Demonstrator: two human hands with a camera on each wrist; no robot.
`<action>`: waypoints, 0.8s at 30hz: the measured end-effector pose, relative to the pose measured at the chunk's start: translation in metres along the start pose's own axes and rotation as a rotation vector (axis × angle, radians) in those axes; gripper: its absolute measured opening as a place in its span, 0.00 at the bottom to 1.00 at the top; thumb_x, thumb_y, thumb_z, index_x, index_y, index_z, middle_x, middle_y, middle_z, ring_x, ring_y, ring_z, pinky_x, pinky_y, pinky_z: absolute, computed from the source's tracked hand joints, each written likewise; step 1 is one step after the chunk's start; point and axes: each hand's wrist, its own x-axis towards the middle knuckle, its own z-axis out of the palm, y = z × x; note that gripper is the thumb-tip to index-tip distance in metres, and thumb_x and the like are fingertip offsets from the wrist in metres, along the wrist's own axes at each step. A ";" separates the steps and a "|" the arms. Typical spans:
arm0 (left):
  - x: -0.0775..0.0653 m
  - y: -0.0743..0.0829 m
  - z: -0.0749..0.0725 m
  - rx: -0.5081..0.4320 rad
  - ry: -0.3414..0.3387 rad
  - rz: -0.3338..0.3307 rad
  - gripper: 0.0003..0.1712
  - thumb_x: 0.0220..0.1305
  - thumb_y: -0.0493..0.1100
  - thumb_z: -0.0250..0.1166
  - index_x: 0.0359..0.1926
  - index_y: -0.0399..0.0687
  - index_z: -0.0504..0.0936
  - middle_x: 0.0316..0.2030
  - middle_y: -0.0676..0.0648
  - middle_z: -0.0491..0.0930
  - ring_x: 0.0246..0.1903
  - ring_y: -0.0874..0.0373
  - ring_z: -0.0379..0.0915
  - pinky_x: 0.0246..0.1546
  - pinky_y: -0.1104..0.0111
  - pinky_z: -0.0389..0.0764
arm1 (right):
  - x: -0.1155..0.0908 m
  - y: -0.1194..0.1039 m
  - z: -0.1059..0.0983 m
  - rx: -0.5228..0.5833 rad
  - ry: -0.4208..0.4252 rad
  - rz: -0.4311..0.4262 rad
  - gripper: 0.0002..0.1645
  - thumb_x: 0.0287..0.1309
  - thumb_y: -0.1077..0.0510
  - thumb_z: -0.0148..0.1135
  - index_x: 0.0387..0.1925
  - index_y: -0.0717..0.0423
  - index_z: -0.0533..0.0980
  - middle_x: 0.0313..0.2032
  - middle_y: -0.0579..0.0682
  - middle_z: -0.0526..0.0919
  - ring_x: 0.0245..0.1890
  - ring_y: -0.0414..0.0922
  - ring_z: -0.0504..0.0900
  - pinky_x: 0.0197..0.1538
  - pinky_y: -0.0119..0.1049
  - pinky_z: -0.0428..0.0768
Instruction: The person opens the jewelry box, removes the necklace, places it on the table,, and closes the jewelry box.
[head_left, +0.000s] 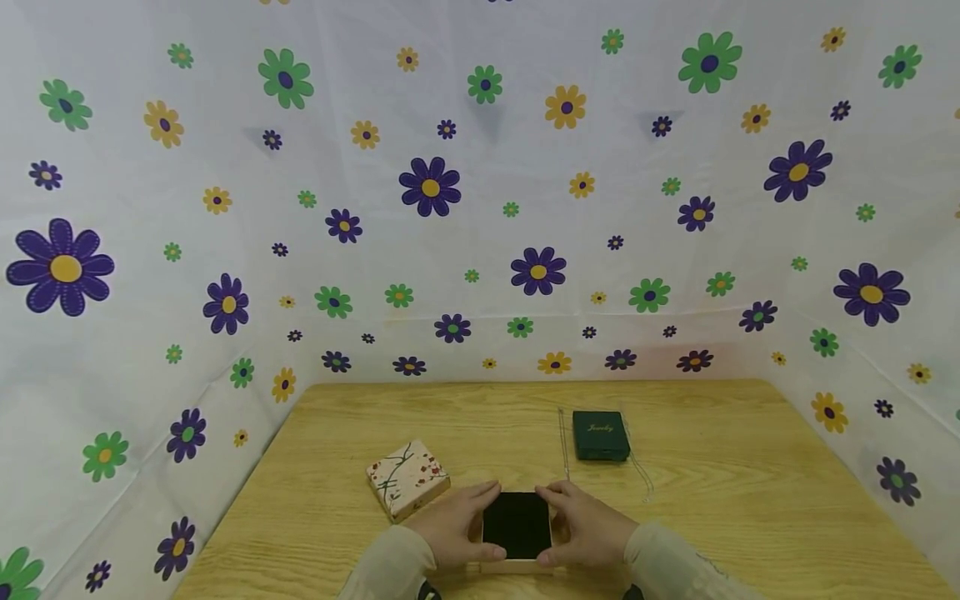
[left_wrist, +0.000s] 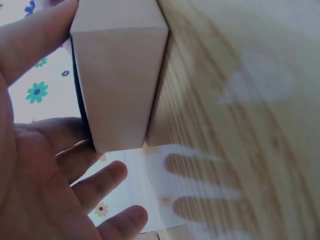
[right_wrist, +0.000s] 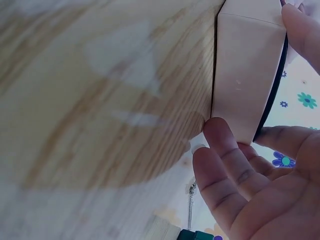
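Observation:
A small square pale box (head_left: 517, 567) with a black pad (head_left: 516, 527) at its top sits at the table's near edge, between both hands. My left hand (head_left: 454, 527) grips its left side, thumb at the near corner and index finger at the far one. From the right, my right hand (head_left: 590, 528) holds it in the same way. In the left wrist view the pale side wall (left_wrist: 120, 90) stands on the table, with the other fingers spread beyond it. The right wrist view has a thin black edge showing along the top of the opposite wall (right_wrist: 246, 75).
A cream box part with a red-blossom branch pattern (head_left: 408, 481) lies just left of the hands. Further back on the right is a dark green jewelry box (head_left: 601, 435), with thin silver chains (head_left: 564, 442) on either side. Flowered white cloth (head_left: 480, 250) surrounds the wooden table (head_left: 712, 467).

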 end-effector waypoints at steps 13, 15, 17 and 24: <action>-0.002 -0.002 0.000 -0.019 -0.022 0.037 0.49 0.64 0.65 0.58 0.75 0.44 0.50 0.74 0.43 0.45 0.71 0.45 0.48 0.64 0.50 0.62 | 0.002 0.003 0.002 -0.032 -0.023 0.036 0.63 0.49 0.34 0.68 0.73 0.62 0.50 0.66 0.56 0.59 0.61 0.55 0.68 0.59 0.54 0.71; -0.004 -0.002 -0.001 -0.019 -0.002 0.054 0.50 0.63 0.64 0.60 0.74 0.43 0.52 0.74 0.43 0.46 0.71 0.45 0.48 0.64 0.50 0.62 | 0.002 0.003 0.002 -0.031 -0.023 0.038 0.65 0.47 0.33 0.69 0.73 0.63 0.50 0.66 0.55 0.60 0.59 0.51 0.70 0.59 0.52 0.71; -0.005 0.000 -0.003 -0.008 0.015 0.064 0.50 0.61 0.64 0.62 0.73 0.42 0.55 0.74 0.43 0.49 0.70 0.45 0.49 0.64 0.51 0.62 | 0.001 0.002 0.001 -0.035 -0.020 0.038 0.66 0.45 0.33 0.70 0.73 0.64 0.50 0.65 0.54 0.61 0.56 0.48 0.71 0.59 0.50 0.72; -0.005 0.002 -0.004 -0.002 0.006 0.042 0.50 0.61 0.64 0.63 0.73 0.40 0.56 0.73 0.43 0.51 0.70 0.46 0.50 0.65 0.53 0.61 | 0.002 0.001 0.001 -0.036 -0.006 0.035 0.65 0.45 0.35 0.72 0.72 0.65 0.52 0.63 0.54 0.64 0.55 0.47 0.72 0.58 0.50 0.72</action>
